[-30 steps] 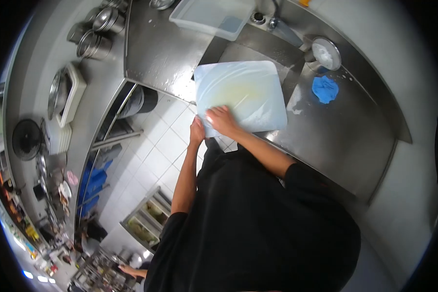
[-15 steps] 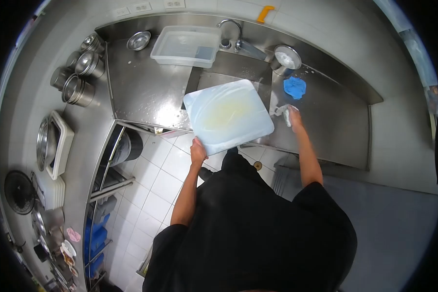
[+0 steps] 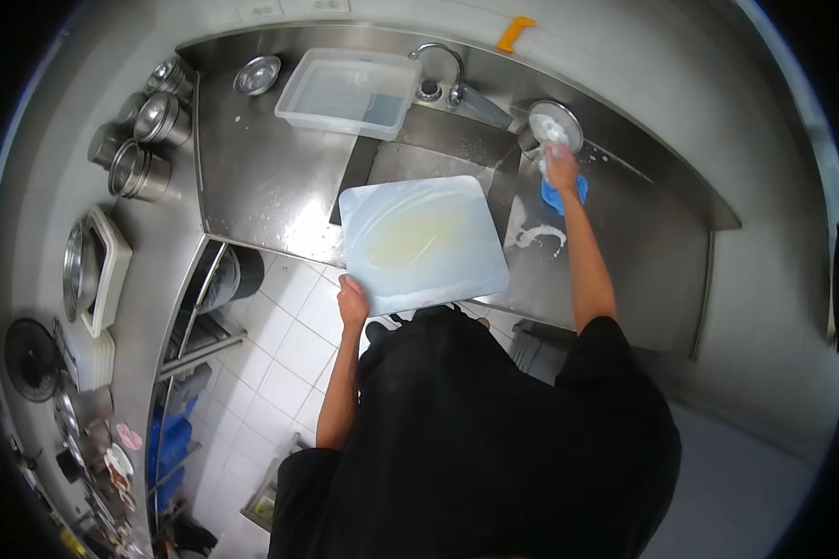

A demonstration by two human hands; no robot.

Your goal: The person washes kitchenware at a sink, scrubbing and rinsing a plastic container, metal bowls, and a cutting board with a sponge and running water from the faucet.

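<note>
My left hand (image 3: 352,300) grips the near left corner of a pale, soapy cutting board (image 3: 424,244) with a yellowish stain in its middle. The board is tilted over the sink's (image 3: 419,158) front edge. My right hand (image 3: 560,168) is closed around a white, foamy cloth or pad (image 3: 543,168), mostly hidden by the fingers, at the rim of a metal pot (image 3: 574,126) with white suds inside. A blue cloth (image 3: 581,189) lies just under my right wrist, partly covered by it. A streak of foam (image 3: 536,235) marks the steel counter to the board's right.
Behind the sink stands a faucet (image 3: 457,70). A clear plastic tub (image 3: 345,93) and a metal bowl (image 3: 256,74) sit on the counter's left part. Stacked metal pots (image 3: 140,172) and white trays (image 3: 112,270) line the left shelf.
My right hand has left the board, crossed the counter with the white cloth and reached the pot, leaving foam behind. My left hand still holds the board, now tilted differently.
</note>
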